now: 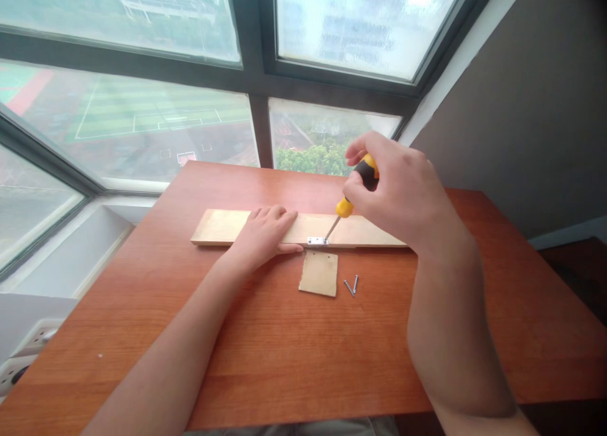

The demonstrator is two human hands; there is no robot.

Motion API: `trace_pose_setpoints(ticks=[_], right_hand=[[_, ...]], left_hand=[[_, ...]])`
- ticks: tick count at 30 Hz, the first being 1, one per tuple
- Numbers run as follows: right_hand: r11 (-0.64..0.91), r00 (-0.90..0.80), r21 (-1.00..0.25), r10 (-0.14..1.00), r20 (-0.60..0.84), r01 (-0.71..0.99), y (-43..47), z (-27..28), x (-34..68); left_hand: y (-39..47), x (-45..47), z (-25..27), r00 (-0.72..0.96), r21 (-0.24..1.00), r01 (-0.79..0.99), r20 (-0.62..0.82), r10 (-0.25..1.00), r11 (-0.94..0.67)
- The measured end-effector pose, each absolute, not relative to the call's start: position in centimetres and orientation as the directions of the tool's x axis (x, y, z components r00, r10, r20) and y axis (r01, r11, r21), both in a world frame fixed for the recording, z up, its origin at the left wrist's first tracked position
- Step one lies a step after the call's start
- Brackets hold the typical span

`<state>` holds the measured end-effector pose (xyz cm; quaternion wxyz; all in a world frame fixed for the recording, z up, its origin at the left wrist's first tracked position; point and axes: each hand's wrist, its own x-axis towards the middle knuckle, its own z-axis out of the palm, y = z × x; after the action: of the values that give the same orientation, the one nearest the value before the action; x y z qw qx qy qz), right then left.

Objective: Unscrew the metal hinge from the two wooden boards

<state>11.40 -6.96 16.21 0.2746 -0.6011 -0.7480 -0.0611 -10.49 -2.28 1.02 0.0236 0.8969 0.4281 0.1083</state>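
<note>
A long pale wooden board [218, 226] lies crosswise on the table. My left hand [265, 233] holds it, fingers over the top face and thumb along the near edge. Just right of that thumb, a small silver hinge [317, 240] sits at the board's near edge. In my right hand [401, 189] is a yellow and black screwdriver [344, 207], tilted, its tip at the right end of the hinge. In front of the hinge lies a small square wooden piece [318, 274] with holes along its far edge. Two screws [351, 286] rest beside it.
The reddish-brown wooden table [284, 360] reaches to large framed windows [161, 126] at the back. A grey wall [521, 107] rises on the right. Power sockets [28, 354] are at the lower left, beside the table.
</note>
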Motion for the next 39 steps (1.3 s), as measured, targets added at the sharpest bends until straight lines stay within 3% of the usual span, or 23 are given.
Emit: trace_pose_setpoints(ticks=[8, 15, 21, 28, 33, 39], right_hand=[[0.205, -0.083, -0.198, 0.865, 0.494, 0.959, -7.00, 16.21, 11.38], [0.318, -0.180, -0.257, 0.876, 0.447, 0.912, -7.39, 16.53, 11.34], [0.208, -0.080, -0.223, 0.876, 0.475, 0.952, -7.11, 16.37, 11.25], [0.289, -0.154, -0.236, 0.873, 0.463, 0.928, -7.07, 16.28, 11.38], [0.195, -0.074, -0.184, 0.852, 0.518, 0.963, -6.81, 16.00, 11.32], [0.315, -0.180, -0.239, 0.872, 0.455, 0.919, -7.05, 16.35, 11.64]], left_hand=[[-2.31, -10.37, 1.05, 0.613, 0.108, 0.767, 0.165, 0.772, -0.632], [-2.37, -10.43, 1.03, 0.611, 0.111, 0.768, 0.168, 0.774, -0.630], [-2.27, -10.34, 0.86, 0.608, 0.096, 0.773, 0.168, 0.776, -0.626], [-2.38, -10.27, 1.01, 0.615, 0.083, 0.770, 0.168, 0.770, -0.633], [-2.41, -10.28, 1.08, 0.613, 0.089, 0.771, 0.165, 0.773, -0.630], [-2.34, -10.37, 0.87, 0.613, 0.072, 0.773, 0.172, 0.771, -0.631]])
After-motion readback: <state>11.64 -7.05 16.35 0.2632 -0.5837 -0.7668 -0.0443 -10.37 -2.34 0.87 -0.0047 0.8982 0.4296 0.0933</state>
